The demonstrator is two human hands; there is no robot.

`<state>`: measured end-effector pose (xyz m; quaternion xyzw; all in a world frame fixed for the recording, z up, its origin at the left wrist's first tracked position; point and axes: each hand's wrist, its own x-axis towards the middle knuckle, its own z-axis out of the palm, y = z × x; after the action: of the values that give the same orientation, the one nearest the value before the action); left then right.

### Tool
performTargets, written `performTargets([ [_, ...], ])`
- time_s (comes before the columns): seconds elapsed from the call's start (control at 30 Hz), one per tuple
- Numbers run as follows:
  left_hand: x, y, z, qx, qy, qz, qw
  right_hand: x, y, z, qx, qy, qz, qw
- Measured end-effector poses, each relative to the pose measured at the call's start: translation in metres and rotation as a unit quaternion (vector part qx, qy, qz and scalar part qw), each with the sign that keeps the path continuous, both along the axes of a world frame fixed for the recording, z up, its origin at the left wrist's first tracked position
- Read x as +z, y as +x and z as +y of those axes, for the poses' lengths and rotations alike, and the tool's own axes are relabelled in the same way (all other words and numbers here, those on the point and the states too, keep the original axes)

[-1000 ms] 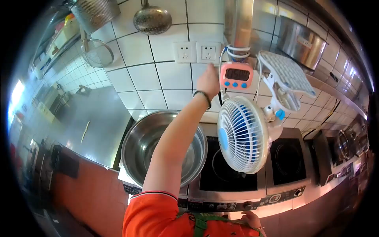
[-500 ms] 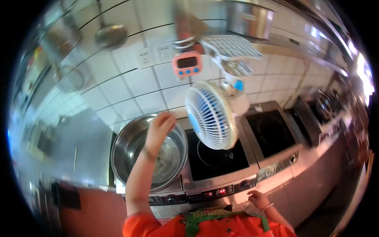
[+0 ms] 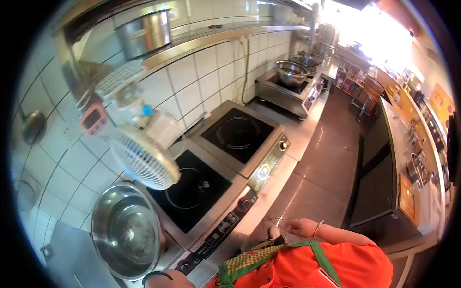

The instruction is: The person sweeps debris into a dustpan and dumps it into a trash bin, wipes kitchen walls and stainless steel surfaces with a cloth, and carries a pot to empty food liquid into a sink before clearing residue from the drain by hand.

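Note:
My left arm (image 3: 175,280) shows only at the bottom edge, with a black band at the wrist, below a large steel bowl (image 3: 103,235); its fingers are hidden. At the bottom centre, my right hand (image 3: 298,226) hangs before my apron with loosely spread fingers and nothing visible in them. It is beside the counter's front edge. The bowl has clear liquid inside. A white clip fan (image 3: 144,158) is above the near black cooktop (image 3: 192,192), beside a pink timer (image 3: 93,120).
A second cooktop (image 3: 237,134) adjoins the first, and farther along a metal bowl (image 3: 292,72) sits on another stove. A steel pot (image 3: 144,36) stands on the wall shelf. Across the aisle floor (image 3: 321,168) runs a counter (image 3: 401,139).
The view has swung right, towards the aisle. My left hand has come down from near the wall sockets, past the bowl, to the bottom edge. My right hand remains low by the apron.

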<state>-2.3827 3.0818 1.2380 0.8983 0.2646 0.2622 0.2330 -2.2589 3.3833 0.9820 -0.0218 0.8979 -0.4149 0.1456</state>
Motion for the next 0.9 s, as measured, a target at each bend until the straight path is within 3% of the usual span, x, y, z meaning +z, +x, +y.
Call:
performTargets([
  [0.23,-0.006,0.016,0.144,-0.182,-0.002,0.066,0.981,-0.013,0.075,0.136,-0.132,-0.044,-0.051,0.989],
  [0.3,0.002,0.010,0.208,-0.212,0.017,-0.007,0.977,-0.039,0.093,0.194,-0.146,-0.036,-0.011,0.989],
  [0.37,0.015,0.002,0.268,-0.251,0.057,-0.158,0.953,-0.045,0.115,0.243,-0.165,-0.035,-0.050,0.984],
  [0.4,0.015,-0.006,0.288,-0.271,0.127,-0.142,0.944,-0.044,0.125,0.265,-0.190,-0.033,-0.082,0.978],
  [0.43,0.012,-0.005,0.307,-0.264,0.125,-0.146,0.945,-0.045,0.131,0.284,-0.183,-0.036,-0.087,0.979],
  [0.5,0.008,-0.003,0.350,-0.223,0.005,-0.121,0.967,-0.040,0.138,0.319,-0.224,-0.039,-0.081,0.970],
  [0.53,0.011,0.001,0.370,-0.175,-0.014,-0.033,0.984,-0.037,0.133,0.338,-0.258,-0.054,-0.079,0.961],
  [0.67,0.005,-0.016,0.455,-0.218,-0.089,-0.038,0.971,-0.036,0.103,0.391,-0.297,-0.056,-0.038,0.952],
  [0.8,0.000,-0.060,0.528,-0.244,-0.019,-0.122,0.962,-0.061,0.062,0.425,-0.287,-0.098,-0.046,0.952],
  [0.9,-0.027,-0.132,0.562,-0.275,0.004,-0.193,0.942,-0.091,0.030,0.463,-0.243,-0.019,0.034,0.969],
])
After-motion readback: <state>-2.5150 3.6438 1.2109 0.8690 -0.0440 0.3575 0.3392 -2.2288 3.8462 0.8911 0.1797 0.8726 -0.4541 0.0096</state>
